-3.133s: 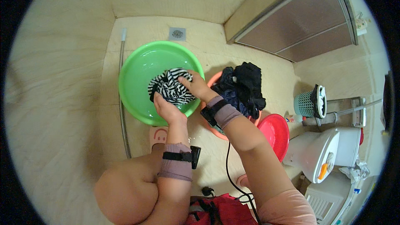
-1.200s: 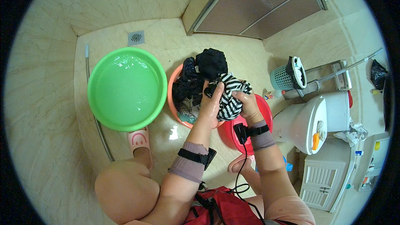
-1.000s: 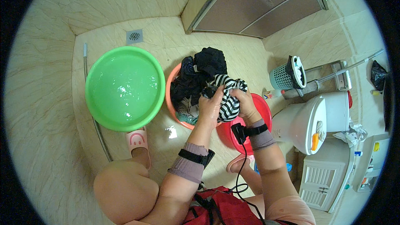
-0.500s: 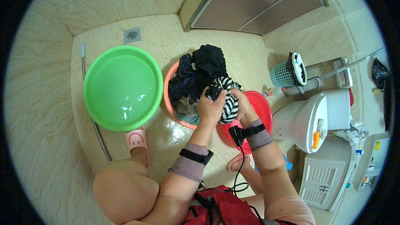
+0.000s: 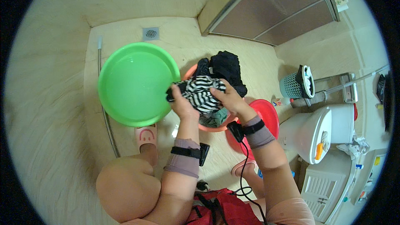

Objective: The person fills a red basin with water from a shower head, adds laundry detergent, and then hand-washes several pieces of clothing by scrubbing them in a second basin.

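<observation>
Between my hands is a black-and-white striped garment (image 5: pixel 201 95), bunched up above a peach-coloured basin (image 5: pixel 189 71). My left hand (image 5: pixel 184 105) grips its left end, where a dark part of cloth sticks out toward the green basin (image 5: pixel 141 121). On the other side my right hand (image 5: pixel 231 99) is closed on the garment, thumb on top. Black clothes (image 5: pixel 225 67) are heaped in the peach basin and over its far right edge. A grey-green cloth (image 5: pixel 213 118) lies at its near side, partly hidden by my hands. Water with a shiny surface fills the green basin.
A red basin (image 5: pixel 267 118) stands right of the peach one, beside a toilet (image 5: pixel 306 135). Farther off are a bottle (image 5: pixel 281 101) and a basket bin (image 5: pixel 290 85). A hose (image 5: pixel 106 121) runs along the left wall, and a floor drain (image 5: pixel 151 33) lies beyond the green basin.
Both hands have moved left with the striped garment, from the peach basin's right side toward the green basin. The garment is now stretched wider between them. The view has shifted a little.
</observation>
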Available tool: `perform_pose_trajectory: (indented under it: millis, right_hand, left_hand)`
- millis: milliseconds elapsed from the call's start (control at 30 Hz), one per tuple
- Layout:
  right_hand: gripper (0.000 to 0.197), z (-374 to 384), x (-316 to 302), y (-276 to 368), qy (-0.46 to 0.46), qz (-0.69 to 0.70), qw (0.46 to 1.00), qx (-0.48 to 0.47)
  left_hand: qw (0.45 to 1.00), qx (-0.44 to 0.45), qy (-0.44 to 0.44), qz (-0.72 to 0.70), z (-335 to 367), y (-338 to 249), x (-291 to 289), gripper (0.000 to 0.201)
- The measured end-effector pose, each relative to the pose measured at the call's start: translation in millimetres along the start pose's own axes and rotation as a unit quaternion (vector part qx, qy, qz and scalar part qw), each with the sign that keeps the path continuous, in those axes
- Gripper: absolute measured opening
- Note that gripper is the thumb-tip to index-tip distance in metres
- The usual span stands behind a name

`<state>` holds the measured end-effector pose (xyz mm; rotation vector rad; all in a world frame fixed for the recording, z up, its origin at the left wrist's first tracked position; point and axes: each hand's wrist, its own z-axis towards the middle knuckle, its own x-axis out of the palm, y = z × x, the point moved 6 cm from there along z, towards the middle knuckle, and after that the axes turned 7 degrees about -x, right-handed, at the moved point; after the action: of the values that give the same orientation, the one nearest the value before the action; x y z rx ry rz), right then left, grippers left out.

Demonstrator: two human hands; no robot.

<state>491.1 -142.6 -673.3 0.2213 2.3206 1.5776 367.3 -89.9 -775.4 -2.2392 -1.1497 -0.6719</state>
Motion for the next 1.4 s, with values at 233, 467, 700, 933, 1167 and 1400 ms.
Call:
perform_pose_trajectory:
  millis: [233, 467, 700, 933, 1167, 1400]
  right_hand:
    - [0.040, 94.0, 112.7, -19.6, 0.087, -0.004, 0.985, -0.151]
    - [0.073, 120.3, 191.7, -47.5, 0.181, -0.493, 0.827, -0.199]
    - [0.058, 117.2, 251.7, -88.6, 0.354, -0.590, 0.722, -0.073]
    - [0.036, 139.7, 249.2, -122.1, 0.404, -0.558, 0.723, -0.059]
    - [0.038, 89.0, 143.4, -41.4, 0.218, -0.020, 0.973, 0.075]
    - [0.025, -14.0, 50.6, 90.5, 0.181, 0.050, 0.981, -0.049]
  left_hand:
    - [0.974, 0.208, -0.086, 0.005, -9.2, -121.8, -3.2, 0.052]
    - [0.964, 0.158, -0.207, 0.052, 7.2, -142.5, -50.7, 0.053]
    - [0.956, 0.158, -0.234, 0.079, 34.0, -153.9, -84.0, 0.052]
    - [0.970, 0.107, -0.208, 0.067, 51.5, -134.9, -95.4, 0.050]
    - [0.967, 0.076, -0.206, 0.127, 18.6, -117.5, -58.8, 0.069]
    - [0.938, -0.273, 0.215, -0.008, -32.6, -34.4, 46.7, 0.063]
